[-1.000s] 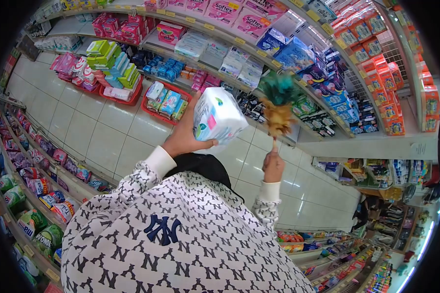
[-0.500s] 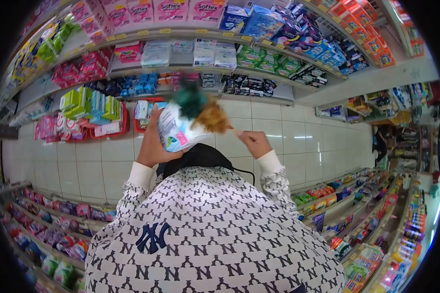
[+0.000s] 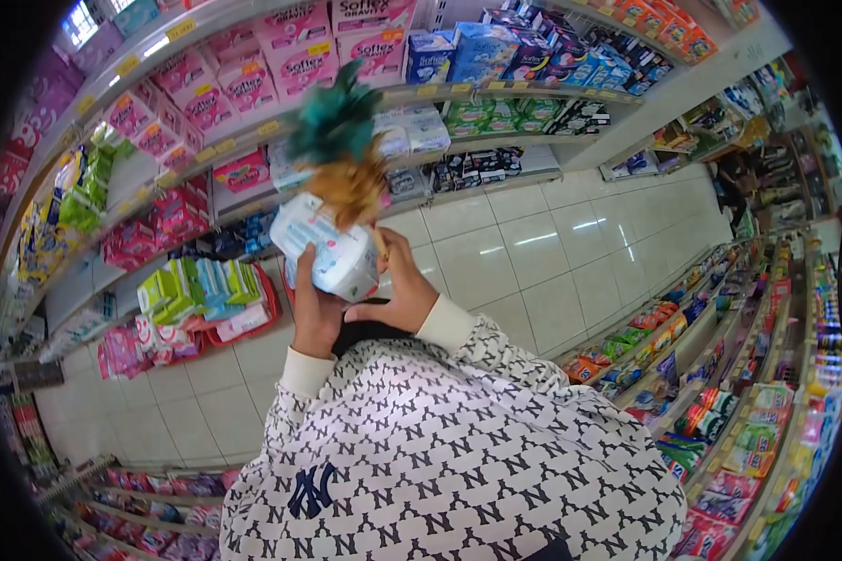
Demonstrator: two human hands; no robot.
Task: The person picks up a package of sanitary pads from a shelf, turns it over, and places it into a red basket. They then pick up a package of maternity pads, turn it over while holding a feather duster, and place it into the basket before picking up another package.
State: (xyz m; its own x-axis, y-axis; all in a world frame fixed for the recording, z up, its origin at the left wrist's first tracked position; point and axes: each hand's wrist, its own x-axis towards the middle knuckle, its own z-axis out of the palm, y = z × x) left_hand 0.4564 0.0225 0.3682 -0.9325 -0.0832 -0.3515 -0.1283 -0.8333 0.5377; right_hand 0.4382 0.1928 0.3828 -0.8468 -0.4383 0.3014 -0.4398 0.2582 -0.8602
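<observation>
A white and pale-blue plastic pack point(image 3: 332, 254) is gripped in my left hand point(image 3: 316, 313), tilted in front of my chest, with the thumb up along its face. My right hand point(image 3: 406, 288) is closed around the thin handle of a feather duster point(image 3: 351, 182), close against the pack's right side. The duster's brown-orange and green feathers are blurred and lie across the pack's upper edge.
Ahead run shelves of pink boxes point(image 3: 304, 65), blue packs point(image 3: 482, 53) and green packs point(image 3: 496, 115). Red baskets point(image 3: 269, 301) filled with packs stand on the tiled floor point(image 3: 524, 229) at left. More stocked shelves point(image 3: 664, 365) line the right side. A person point(image 3: 734, 192) is far right.
My right hand has moved left, up against the pack. The duster's feathers have swung left and up. My view has turned and shifted, showing more of the left shelves.
</observation>
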